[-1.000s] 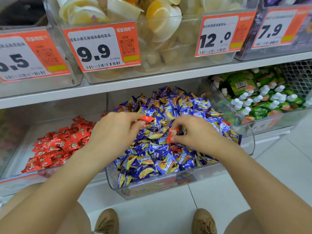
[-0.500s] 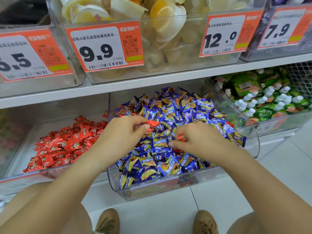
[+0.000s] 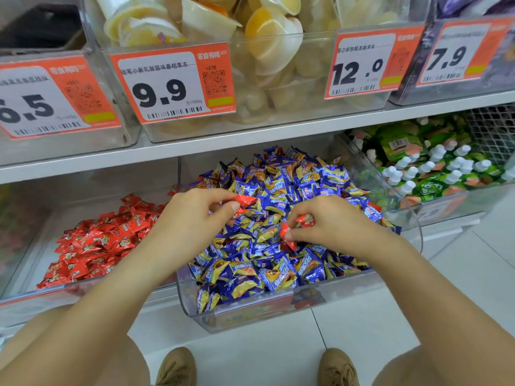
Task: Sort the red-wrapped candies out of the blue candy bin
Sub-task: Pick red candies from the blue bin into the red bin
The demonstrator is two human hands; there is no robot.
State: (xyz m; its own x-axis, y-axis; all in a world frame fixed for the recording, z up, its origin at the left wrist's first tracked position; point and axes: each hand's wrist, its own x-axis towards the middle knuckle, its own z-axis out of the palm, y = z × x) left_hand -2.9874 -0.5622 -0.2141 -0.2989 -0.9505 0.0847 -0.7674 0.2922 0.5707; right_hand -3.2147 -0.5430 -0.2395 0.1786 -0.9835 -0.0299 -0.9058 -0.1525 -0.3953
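A clear bin [image 3: 250,313] heaped with blue-and-gold wrapped candies [image 3: 281,185] stands pulled out from the lower shelf. Over the left of the heap, my left hand [image 3: 192,218] pinches a red-wrapped candy [image 3: 246,200] between its fingertips. My right hand [image 3: 331,227] hovers over the middle of the heap with red-wrapped candies [image 3: 305,220] gripped in its curled fingers, one of them poking out below the thumb. More red wrappers show among the blue ones, at the right edge [image 3: 374,206].
A clear bin [image 3: 33,299] of red candies [image 3: 97,243] stands to the left. Green spouted pouches [image 3: 434,168] fill the bin to the right. The upper shelf [image 3: 250,143] carries jelly-cup bins with orange price tags. My shoes [image 3: 175,366] stand on white floor tiles.
My right hand has gathered another red candy and shifted slightly right on the heap. My left hand stays in place with its red candy.
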